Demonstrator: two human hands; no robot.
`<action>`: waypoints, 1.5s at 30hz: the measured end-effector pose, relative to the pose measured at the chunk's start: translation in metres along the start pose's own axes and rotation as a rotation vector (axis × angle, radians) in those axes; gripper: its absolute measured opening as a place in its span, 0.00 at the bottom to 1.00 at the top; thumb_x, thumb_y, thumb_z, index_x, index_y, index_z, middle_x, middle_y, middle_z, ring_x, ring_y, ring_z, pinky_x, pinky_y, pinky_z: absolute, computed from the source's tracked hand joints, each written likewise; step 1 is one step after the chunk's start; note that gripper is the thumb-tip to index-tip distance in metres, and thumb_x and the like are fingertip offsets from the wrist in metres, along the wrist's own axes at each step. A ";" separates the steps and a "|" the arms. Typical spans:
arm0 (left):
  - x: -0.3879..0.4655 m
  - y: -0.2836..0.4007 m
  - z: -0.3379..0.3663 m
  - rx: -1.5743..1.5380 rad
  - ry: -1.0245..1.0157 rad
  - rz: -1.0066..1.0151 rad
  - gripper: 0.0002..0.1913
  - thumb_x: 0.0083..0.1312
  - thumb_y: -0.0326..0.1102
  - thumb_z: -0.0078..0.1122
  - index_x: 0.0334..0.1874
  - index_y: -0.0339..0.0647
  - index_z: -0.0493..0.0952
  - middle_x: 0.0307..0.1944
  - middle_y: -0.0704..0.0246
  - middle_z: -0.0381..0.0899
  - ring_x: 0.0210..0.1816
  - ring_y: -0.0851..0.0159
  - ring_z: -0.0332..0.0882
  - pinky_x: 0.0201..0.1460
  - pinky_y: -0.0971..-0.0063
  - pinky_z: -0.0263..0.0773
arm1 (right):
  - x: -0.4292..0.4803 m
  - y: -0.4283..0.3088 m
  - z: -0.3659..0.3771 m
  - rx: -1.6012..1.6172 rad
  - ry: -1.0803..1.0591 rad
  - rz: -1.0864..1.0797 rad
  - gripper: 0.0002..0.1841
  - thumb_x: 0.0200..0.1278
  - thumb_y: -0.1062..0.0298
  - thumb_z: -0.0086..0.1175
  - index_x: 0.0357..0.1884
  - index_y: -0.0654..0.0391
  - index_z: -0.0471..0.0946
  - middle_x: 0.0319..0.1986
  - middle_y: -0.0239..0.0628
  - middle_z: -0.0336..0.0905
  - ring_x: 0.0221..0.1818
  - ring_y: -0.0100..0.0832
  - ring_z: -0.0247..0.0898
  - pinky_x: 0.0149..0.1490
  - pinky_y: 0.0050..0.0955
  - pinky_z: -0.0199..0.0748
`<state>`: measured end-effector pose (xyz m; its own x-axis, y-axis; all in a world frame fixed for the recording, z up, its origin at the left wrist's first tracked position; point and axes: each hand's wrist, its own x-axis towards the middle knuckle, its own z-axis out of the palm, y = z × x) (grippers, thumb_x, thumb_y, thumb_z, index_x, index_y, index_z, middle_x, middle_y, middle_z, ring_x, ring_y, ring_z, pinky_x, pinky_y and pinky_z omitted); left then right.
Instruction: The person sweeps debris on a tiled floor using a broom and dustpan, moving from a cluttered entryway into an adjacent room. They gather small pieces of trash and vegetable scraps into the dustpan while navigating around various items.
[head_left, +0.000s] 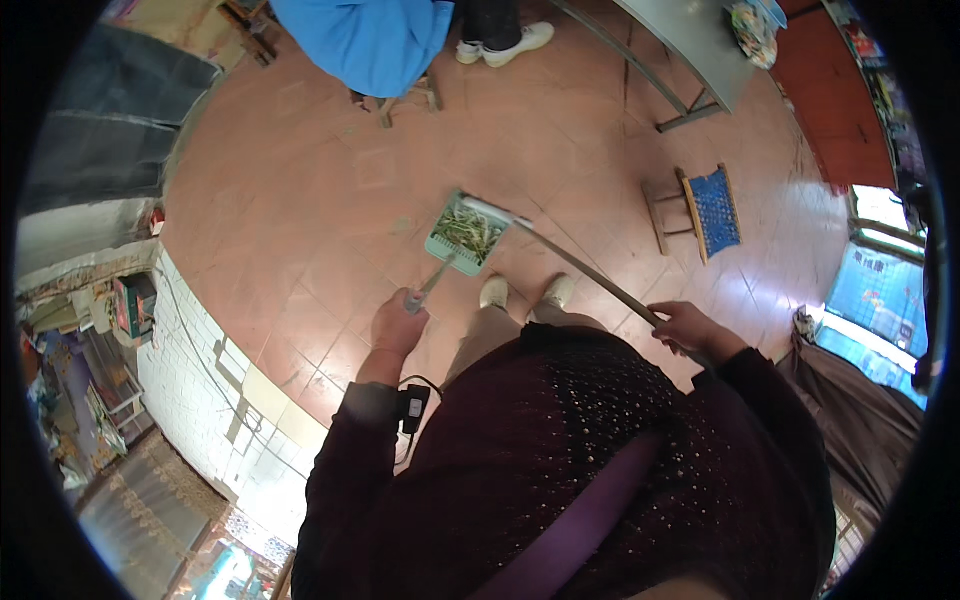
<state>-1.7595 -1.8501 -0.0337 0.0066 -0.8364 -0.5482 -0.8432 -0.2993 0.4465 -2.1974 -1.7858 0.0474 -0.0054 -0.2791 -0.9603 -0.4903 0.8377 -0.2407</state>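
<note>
My left hand (400, 322) grips the handle of a pale green dustpan (471, 268) in front of my feet. Green and straw-coloured plant scraps (469, 231) fill much of the pan. Around a long pole (589, 271) my right hand (686, 328) is closed. That pole runs down to a narrow white head (495, 210), which lies across the far, open side of the dustpan; whether it bears bristles or a blade I cannot tell.
A small folding stool (714, 214) with a blue woven seat stands to the right on the tiled floor (300, 180). Ahead, a person in blue clothing (367, 45) is by a wooden stool (411, 101). A metal-legged table (690, 45) is at upper right, a white brick wall (195, 375) at left.
</note>
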 end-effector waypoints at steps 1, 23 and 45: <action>-0.001 0.000 0.000 0.017 0.008 -0.006 0.13 0.52 0.38 0.55 0.39 0.43 0.74 0.32 0.55 0.78 0.37 0.48 0.76 0.40 0.60 0.72 | -0.003 0.001 0.003 0.028 0.024 0.016 0.29 0.51 0.75 0.55 0.59 0.61 0.66 0.18 0.36 0.71 0.13 0.26 0.65 0.19 0.26 0.67; 0.000 0.004 0.000 0.050 -0.051 0.153 0.14 0.52 0.36 0.54 0.42 0.41 0.75 0.32 0.52 0.78 0.37 0.47 0.76 0.39 0.60 0.71 | -0.051 0.085 0.061 0.381 0.033 0.073 0.20 0.50 0.68 0.55 0.49 0.60 0.74 0.19 0.35 0.73 0.16 0.25 0.68 0.19 0.26 0.67; -0.101 0.350 0.097 0.618 -0.451 0.863 0.12 0.51 0.30 0.63 0.39 0.37 0.77 0.27 0.70 0.78 0.26 0.71 0.74 0.29 0.75 0.71 | -0.142 0.468 0.119 1.665 0.706 0.160 0.09 0.53 0.71 0.53 0.30 0.68 0.73 0.17 0.39 0.72 0.14 0.30 0.68 0.19 0.30 0.68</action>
<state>-2.1073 -1.8260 0.1096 -0.7883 -0.3759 -0.4870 -0.5936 0.6729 0.4415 -2.3222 -1.2979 0.0540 -0.5045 0.0889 -0.8588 0.8375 0.2922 -0.4617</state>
